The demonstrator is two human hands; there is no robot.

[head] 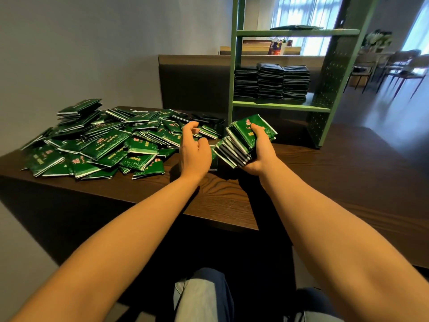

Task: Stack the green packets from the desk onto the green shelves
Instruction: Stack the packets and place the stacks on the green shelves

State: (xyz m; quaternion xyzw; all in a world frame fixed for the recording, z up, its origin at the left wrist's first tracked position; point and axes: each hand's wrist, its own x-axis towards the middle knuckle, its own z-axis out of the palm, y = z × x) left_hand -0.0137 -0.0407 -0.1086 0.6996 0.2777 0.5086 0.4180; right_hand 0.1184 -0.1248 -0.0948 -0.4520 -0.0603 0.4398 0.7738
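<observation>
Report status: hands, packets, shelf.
Right hand grips packet bundle. Left hand open, empty, at desk pile edge. Middle shelf holds three stacks. Nothing blocks bundle's way there.

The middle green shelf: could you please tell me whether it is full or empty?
Partly full: three stacks of packets stand on the middle shelf, with open space above them.

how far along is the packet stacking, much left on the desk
Done: three tall stacks of packets sit on the green shelves. In hand: the right hand grips a bundle of packets; the left hand hovers beside it, empty. Left: a large loose pile of green packets lies on the desk, so plenty remains.
</observation>
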